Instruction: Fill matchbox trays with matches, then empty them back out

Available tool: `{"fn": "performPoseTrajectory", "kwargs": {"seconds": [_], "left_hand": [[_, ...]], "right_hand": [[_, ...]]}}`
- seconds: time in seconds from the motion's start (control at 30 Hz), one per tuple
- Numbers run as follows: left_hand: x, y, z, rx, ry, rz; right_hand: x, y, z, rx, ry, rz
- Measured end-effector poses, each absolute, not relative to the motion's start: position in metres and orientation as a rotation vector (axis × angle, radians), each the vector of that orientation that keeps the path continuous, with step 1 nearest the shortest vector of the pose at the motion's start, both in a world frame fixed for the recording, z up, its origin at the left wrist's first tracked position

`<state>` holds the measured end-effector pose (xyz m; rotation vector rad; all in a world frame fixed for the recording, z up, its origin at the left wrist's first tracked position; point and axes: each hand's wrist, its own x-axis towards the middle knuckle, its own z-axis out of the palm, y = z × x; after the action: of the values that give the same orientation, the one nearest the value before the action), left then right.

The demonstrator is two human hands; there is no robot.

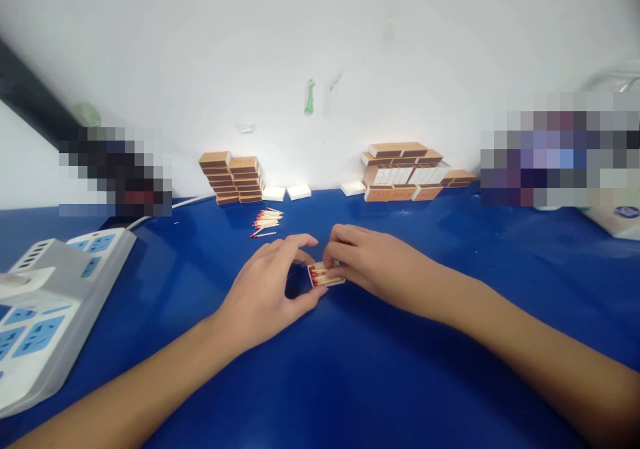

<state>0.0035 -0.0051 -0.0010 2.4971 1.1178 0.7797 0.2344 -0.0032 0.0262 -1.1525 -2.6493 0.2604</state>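
A small white matchbox tray [327, 284] with red-tipped matches [319, 276] lying in it rests on the blue table in front of me. My left hand [273, 279] curves around the tray's left end, thumb at the near edge and fingers at the far edge, holding it. From the right, my right hand [367, 256] reaches over the tray with bent fingers pinched down onto the matches; its fingertips cover part of them. Beyond my left hand lies a loose pile of matches [267, 218], red heads toward the left.
Stacked matchboxes [237, 177] stand against the wall at left, with another stack [400, 172] at right. White trays [299, 192] sit between them. A large power strip [75, 316] with a plugged-in adapter occupies the left side; its white cable [170, 209] runs toward the wall.
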Motion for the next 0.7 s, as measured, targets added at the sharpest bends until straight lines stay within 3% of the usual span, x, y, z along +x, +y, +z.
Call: {"fn": "performPoseTrajectory", "kwargs": {"seconds": [0.5,0.7], "left_hand": [[0.002,-0.001,-0.003,2.445,1.181,0.746],[0.001,-0.002,-0.003,2.457,1.169,0.762]], "right_hand": [[0.250,0.000,0.010,-1.276,-2.176,0.875],[0.249,-0.001,0.006,-1.267,-2.107,0.921]]}}
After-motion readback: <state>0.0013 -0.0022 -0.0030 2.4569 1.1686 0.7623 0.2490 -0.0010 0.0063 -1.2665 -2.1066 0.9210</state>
